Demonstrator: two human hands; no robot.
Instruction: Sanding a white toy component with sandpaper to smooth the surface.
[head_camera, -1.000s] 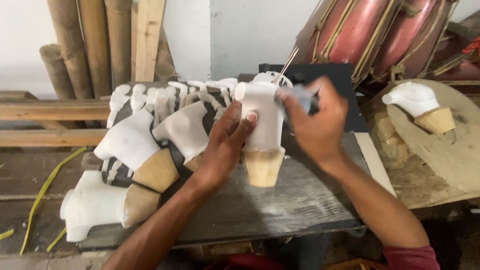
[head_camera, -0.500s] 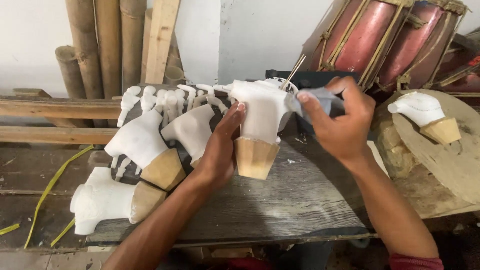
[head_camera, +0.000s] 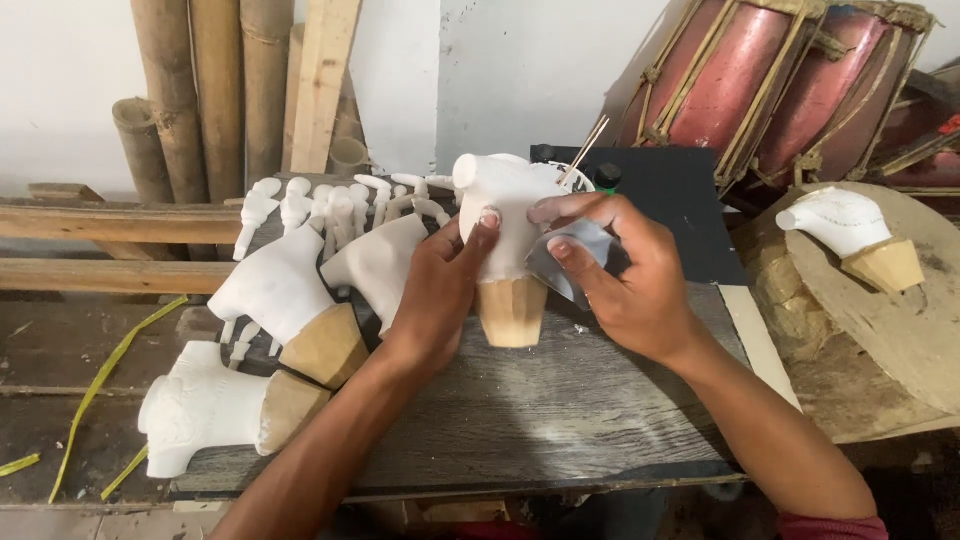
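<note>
Left hand (head_camera: 440, 290) grips white carved figure (head_camera: 508, 240) upright over worktop (head_camera: 560, 400) — right hand (head_camera: 625, 270) presses grey sandpaper (head_camera: 570, 262) against it. Smoothing apparently mid-way; several white figures (head_camera: 280, 290) wait alongside.

No packages, labels, signs, screens visible.

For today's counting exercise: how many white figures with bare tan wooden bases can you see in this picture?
5. One held by the left hand: the held figure. Three lie left on the bench. One sits on the round wooden slab. Others may be hidden behind.
</note>
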